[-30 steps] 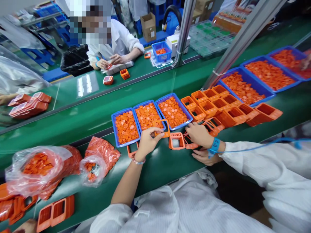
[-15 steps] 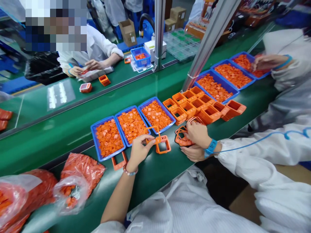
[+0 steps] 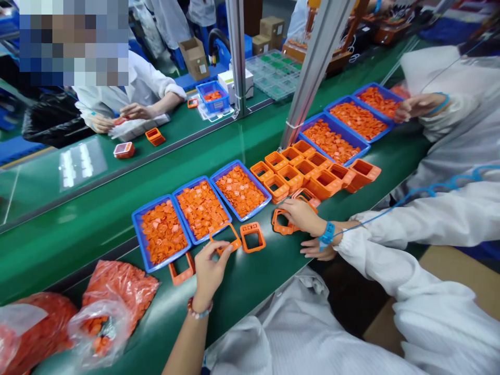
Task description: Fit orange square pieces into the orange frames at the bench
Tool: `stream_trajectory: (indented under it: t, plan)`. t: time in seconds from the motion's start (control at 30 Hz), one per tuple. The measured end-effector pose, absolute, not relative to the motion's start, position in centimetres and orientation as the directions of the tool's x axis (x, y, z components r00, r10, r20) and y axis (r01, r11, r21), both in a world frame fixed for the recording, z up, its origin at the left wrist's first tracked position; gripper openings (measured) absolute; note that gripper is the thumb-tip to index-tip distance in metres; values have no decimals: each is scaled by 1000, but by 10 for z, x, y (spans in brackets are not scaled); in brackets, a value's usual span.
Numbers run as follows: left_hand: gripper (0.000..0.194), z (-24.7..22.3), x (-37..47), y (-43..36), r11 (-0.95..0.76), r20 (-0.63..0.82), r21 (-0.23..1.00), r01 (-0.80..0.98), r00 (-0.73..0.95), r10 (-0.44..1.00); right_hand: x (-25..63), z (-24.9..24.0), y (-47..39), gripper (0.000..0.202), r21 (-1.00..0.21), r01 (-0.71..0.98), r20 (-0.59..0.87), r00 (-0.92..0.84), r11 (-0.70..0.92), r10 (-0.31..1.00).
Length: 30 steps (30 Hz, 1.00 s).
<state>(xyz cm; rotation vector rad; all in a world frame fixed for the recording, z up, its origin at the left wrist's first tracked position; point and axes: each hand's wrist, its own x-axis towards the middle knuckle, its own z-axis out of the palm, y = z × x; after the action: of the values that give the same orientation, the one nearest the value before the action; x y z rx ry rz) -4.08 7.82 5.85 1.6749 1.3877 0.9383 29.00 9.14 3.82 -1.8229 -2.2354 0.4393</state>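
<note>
My left hand (image 3: pixel 210 268), wearing a beaded bracelet, pinches a thin orange frame (image 3: pixel 235 241) between thumb and fingers, tilted above the table by the blue trays. Just right of it, a thicker orange frame (image 3: pixel 253 251) lies flat on the green table. My right hand (image 3: pixel 307 216), with a blue wrist strap, has its fingers closed on the edge of another orange frame (image 3: pixel 282 229) in a small group on the table. Its thumb is hidden. Below my right wrist is a co-worker's hand (image 3: pixel 318 250), fingers extended. One more orange frame (image 3: pixel 183 278) lies left of my left hand.
Blue trays (image 3: pixel 145 260) of small orange pieces line the back of the table. Stacked orange frames (image 3: pixel 326 179) stand behind my right hand, near a metal post (image 3: pixel 304 78). Plastic bags (image 3: pixel 117 291) of orange pieces lie left. Co-workers' hands (image 3: pixel 416 107) are at right and across.
My left hand has moved left with the thin frame, away from the thicker one. The frames at my right hand look more aligned. The whole view has shifted slightly.
</note>
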Motion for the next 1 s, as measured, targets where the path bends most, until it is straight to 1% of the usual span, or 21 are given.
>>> stream_trajectory:
  t: [0.07,0.17,0.27,0.37,0.43,0.5,0.6,0.67,0.7,0.73,0.77,0.8,0.83,0.9,0.93,0.97,1.0]
  plan:
    - [17,50,-48,69,-62,26,906,418,90,996,292,38,96,26,-437,877,-2,-223,199,975]
    - [26,38,-57,55,47,-72,912,408,46,996,297,41,101,24,-524,826,24,-228,206,973]
    - [32,27,-64,42,132,-178,887,442,65,982,302,46,105,23,-587,785,61,-200,197,978]
    - [31,20,-67,34,134,-220,837,531,101,970,302,51,107,21,-716,686,84,-97,128,992]
    - [28,20,-69,32,70,-188,770,635,121,975,299,55,109,20,-827,560,62,-14,59,998]
    - [26,21,-70,32,-13,-141,672,741,145,979,294,60,110,20,-900,435,11,14,4,1000]
    - [26,27,-72,32,-86,-90,501,861,151,984,286,68,112,23,-948,314,-60,-3,-56,998]
    - [29,34,-72,33,-80,-51,394,916,109,993,281,75,112,26,-964,241,-109,18,-110,994]
    - [29,38,-71,33,-66,-22,365,929,79,997,278,79,112,29,-970,198,-136,35,-141,990]
    - [30,42,-69,34,-57,8,371,927,59,998,274,84,113,32,-974,149,-164,48,-170,985]
    - [30,47,-66,36,-60,27,417,907,54,998,269,89,113,34,-976,97,-190,56,-195,980]
    - [30,52,-61,38,-68,30,501,863,61,998,263,94,114,36,-976,52,-208,57,-211,976]
    - [31,57,-54,40,-73,15,612,788,81,997,256,98,115,38,-975,15,-221,53,-222,974]
    - [39,67,-35,47,-30,-63,845,534,154,986,236,108,118,39,-972,-46,-234,51,-232,971]
    - [47,72,-24,51,24,-106,931,365,205,973,225,112,119,38,-969,-72,-240,48,-237,970]
    - [58,76,-13,55,85,-133,980,182,272,953,212,115,120,36,-965,-99,-248,37,-243,968]
    - [71,79,-2,59,143,-136,990,2,331,934,200,118,120,33,-960,-126,-255,15,-251,967]
